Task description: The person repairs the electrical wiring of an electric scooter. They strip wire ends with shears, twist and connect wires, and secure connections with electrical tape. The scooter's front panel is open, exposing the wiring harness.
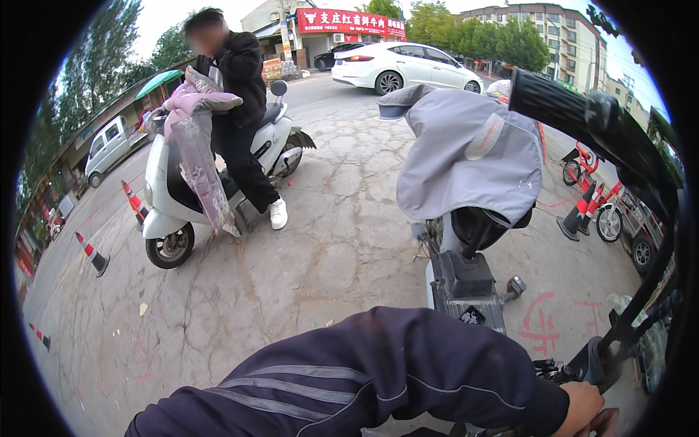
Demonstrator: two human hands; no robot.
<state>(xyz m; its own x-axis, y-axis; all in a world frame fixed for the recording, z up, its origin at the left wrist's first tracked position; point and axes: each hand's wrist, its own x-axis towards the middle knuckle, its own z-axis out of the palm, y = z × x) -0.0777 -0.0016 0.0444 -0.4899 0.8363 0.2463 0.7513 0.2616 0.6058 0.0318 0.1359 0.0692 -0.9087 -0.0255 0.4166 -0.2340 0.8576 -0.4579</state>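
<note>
A: What is nearest?
B: A navy fabric sleeve with grey stripes (451,357), crossing the lower edge to the bare left hand (581,405). What looks like part of the right hand (604,422) shows just beside it.
A: Are they clamped on anything?
B: I can't tell for either; the fingers are partly hidden and cut off by the lower edge.
A: And the thing they're at?
B: A black metal vehicle frame with slim tubes (628,315), just above the grip; whether they touch it is unclear. A ribbed black rubber handle (550,98) stands high above the grip.
A: Beyond that?
B: Up and left of the grip, a grey-and-black scooter (470,275), its front draped in a pale grey cloth wind cover (466,164). Red painted strokes (540,324) mark the cracked grey pavement (328,255) nearer the grip.
A: Further out?
B: Above the grip, red-and-black traffic cones (573,218). Well apart to the left, a person in dark clothes (244,87) sits on a white scooter (154,178) under a pink quilted cover (200,149).
A: Farthest?
B: Far up-left of the grip, a glossy white sedan (415,67), then a red rectangular shop banner (349,23).
</note>
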